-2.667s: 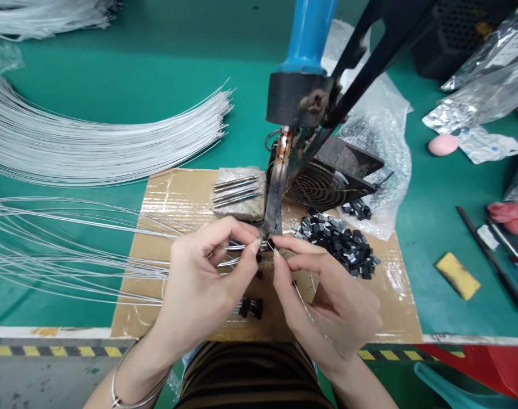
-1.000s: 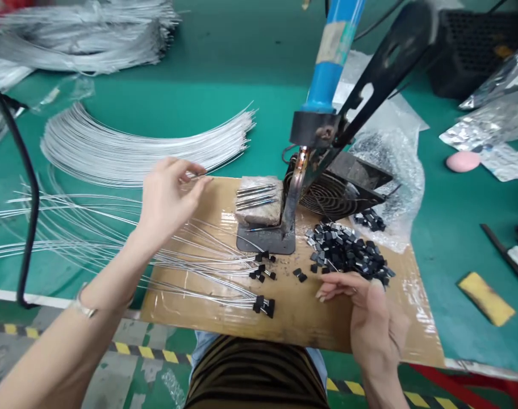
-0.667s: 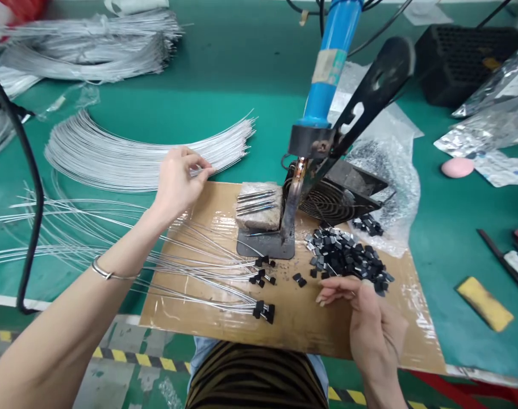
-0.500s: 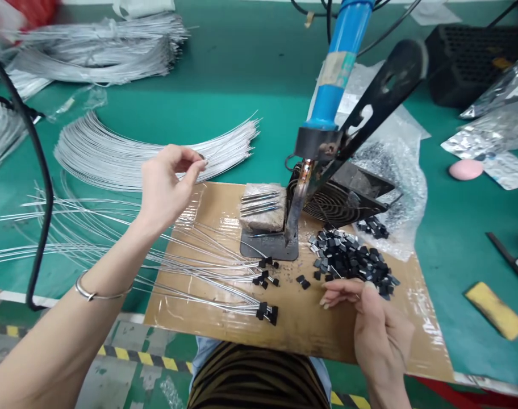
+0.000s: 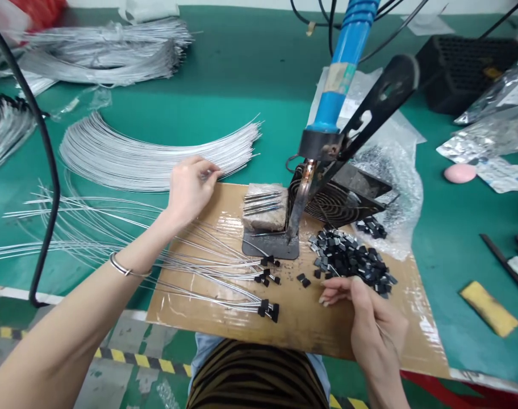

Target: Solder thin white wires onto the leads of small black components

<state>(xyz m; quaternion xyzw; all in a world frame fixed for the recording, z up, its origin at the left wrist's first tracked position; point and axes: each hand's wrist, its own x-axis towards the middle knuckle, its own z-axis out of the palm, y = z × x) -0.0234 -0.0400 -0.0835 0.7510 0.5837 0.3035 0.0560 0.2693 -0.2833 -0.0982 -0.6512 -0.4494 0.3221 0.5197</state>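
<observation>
In the head view, the loose wire bundle [image 5: 157, 162] is lying on the far left of the green worktop [image 5: 280, 113], bowing gently, its ragged ends pointing right. The left hand [image 5: 193, 187] is hovering at the near side of those ends, thumb and forefinger tips lying close together; whether this grip is pinching a wire, I cannot tell. Single strands are looking thin, light and springy, probably slick enough for sliding past one another and easy to kink. Fingertips just behind the ragged ends would be giving the best hold.

The right hand [image 5: 376, 324] is resting over the right part of the cardboard sheet [image 5: 327, 338], just on the near side of the heap of black parts [image 5: 348, 255]. Its fingers are curling loosely, the thumb lying near the forefinger; I cannot tell what this grip is holding, if anything. Those parts are looking small, light and stiff, suiting a fingertip hold on their sides.

Between the hands, wires with black ends [image 5: 242, 307] are fanning leftward. They are probably weakest where wire and part are meeting, so pinching the wire just left of there is seeming gentlest.
</observation>
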